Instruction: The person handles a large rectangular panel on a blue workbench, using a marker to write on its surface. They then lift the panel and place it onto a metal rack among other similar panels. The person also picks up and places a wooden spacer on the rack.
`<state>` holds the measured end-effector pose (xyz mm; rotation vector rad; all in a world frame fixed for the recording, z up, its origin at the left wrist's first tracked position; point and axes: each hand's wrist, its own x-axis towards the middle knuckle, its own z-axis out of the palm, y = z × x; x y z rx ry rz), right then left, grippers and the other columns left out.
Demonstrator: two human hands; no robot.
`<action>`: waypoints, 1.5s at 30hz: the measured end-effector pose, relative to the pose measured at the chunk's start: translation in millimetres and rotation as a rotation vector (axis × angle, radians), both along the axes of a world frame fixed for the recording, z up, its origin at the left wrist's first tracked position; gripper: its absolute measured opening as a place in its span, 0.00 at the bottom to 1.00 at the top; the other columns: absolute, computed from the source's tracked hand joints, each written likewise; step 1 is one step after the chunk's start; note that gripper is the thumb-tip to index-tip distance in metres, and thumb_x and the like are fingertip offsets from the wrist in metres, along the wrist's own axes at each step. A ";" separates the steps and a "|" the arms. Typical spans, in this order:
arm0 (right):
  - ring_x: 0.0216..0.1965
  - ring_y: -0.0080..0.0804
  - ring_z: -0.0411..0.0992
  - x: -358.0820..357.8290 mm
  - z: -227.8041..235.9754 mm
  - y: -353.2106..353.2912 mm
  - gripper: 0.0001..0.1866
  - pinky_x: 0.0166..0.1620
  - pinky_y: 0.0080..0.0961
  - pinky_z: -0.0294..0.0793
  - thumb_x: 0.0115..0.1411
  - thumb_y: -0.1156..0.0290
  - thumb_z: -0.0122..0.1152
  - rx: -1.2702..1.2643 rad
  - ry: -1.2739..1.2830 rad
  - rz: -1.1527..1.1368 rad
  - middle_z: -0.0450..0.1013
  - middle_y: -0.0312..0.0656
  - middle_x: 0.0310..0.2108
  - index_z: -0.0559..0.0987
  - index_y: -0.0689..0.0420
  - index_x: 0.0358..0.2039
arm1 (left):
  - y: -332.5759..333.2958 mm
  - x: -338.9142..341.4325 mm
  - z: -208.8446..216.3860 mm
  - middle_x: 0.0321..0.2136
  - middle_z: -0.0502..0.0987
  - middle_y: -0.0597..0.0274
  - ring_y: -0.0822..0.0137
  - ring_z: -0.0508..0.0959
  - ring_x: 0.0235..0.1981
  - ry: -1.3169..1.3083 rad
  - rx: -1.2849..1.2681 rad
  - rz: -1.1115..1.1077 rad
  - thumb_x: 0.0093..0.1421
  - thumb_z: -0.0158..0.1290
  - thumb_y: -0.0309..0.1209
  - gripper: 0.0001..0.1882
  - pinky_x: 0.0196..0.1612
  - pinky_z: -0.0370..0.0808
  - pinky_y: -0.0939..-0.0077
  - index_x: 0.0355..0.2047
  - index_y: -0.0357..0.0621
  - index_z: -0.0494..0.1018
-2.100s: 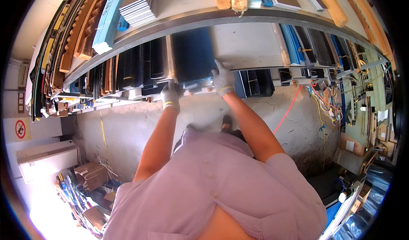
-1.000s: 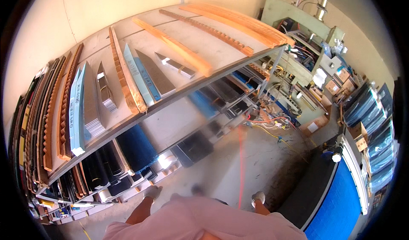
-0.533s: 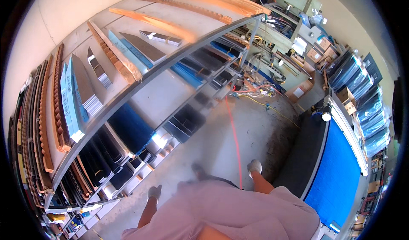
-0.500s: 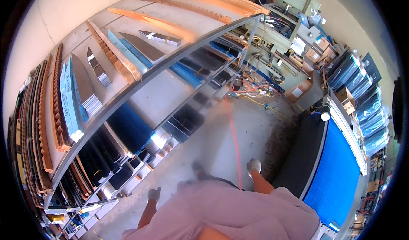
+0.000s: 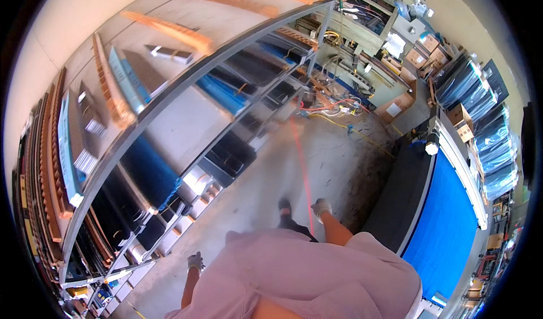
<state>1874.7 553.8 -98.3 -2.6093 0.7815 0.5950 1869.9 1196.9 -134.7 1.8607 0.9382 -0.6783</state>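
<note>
My left hand (image 5: 195, 261), in a grey work glove, hangs low at my side near the foot of the shelf rack. Its fingers are loosely bent and somewhat apart, and I see nothing in them. Farther forward, my right hand (image 5: 322, 207), gloved in pale grey, swings over the floor beside the red line. Its fingers are slack, with no object visible there. Neither hand touches anything. A mauve shirt (image 5: 317, 268) fills the lower middle, and a dark shoe (image 5: 284, 205) shows ahead of it.
Left stands a metal rack (image 5: 186, 76) carrying notched wooden strips (image 5: 169, 30), blue strips (image 5: 68, 143) and dark sheets. To the right is a machine with a blue belt (image 5: 447, 223). Loose cables (image 5: 339, 107) lie near a green machine (image 5: 367, 42); plastic-wrapped stacks (image 5: 498, 149) stand far right.
The view has moved forward along the rack, whose strips slide left. My right hand has shifted left and up in view; the left hand has shifted slightly left. A dark shoe now shows more clearly.
</note>
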 end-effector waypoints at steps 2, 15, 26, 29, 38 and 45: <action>0.42 0.48 0.76 5.7 -1.8 -29.2 0.17 0.44 0.39 0.75 0.50 0.58 0.65 0.009 0.020 -0.139 0.78 0.51 0.37 0.81 0.57 0.35 | -61.0 17.8 41.3 0.16 0.71 0.58 0.65 0.68 0.09 -0.022 0.047 0.121 0.60 0.53 0.39 0.17 0.10 0.71 0.67 0.25 0.35 0.70; 0.45 0.43 0.75 92.3 -40.9 -239.1 0.20 0.45 0.34 0.74 0.56 0.58 0.62 -0.096 0.121 0.142 0.77 0.47 0.40 0.78 0.56 0.45 | -272.1 185.1 104.1 0.17 0.75 0.56 0.66 0.75 0.15 -0.207 -0.131 -0.137 0.61 0.52 0.40 0.18 0.20 0.71 0.75 0.31 0.33 0.75; 0.28 0.35 0.75 543.0 26.9 -343.6 0.14 0.32 0.32 0.71 0.60 0.59 0.55 0.583 -0.786 -0.522 0.76 0.41 0.26 0.79 0.57 0.34 | -244.6 106.8 135.1 0.19 0.78 0.55 0.69 0.76 0.17 0.044 0.134 -0.077 0.59 0.53 0.39 0.17 0.20 0.72 0.74 0.33 0.34 0.75; 0.40 0.39 0.76 620.6 86.8 -346.6 0.21 0.39 0.34 0.75 0.62 0.58 0.51 0.274 -0.533 -0.256 0.76 0.47 0.42 0.75 0.57 0.49 | -238.0 75.1 155.2 0.19 0.77 0.53 0.66 0.76 0.16 0.125 0.171 0.038 0.58 0.52 0.38 0.17 0.19 0.73 0.73 0.33 0.32 0.74; 0.16 0.29 0.60 707.5 116.9 -368.5 0.22 0.19 0.30 0.59 0.58 0.42 0.56 1.246 -0.576 -0.921 0.64 0.37 0.18 0.71 0.48 0.35 | -254.7 86.1 169.9 0.21 0.78 0.53 0.66 0.78 0.20 0.031 0.200 0.089 0.57 0.53 0.37 0.17 0.24 0.75 0.73 0.35 0.32 0.74; 0.14 0.27 0.61 729.1 130.8 -360.4 0.10 0.18 0.28 0.60 0.62 0.58 0.56 1.033 -0.754 -0.960 0.62 0.36 0.15 0.75 0.51 0.34 | -282.1 99.1 159.5 0.23 0.80 0.56 0.67 0.79 0.24 0.023 0.274 -0.131 0.58 0.52 0.43 0.19 0.32 0.76 0.72 0.35 0.36 0.76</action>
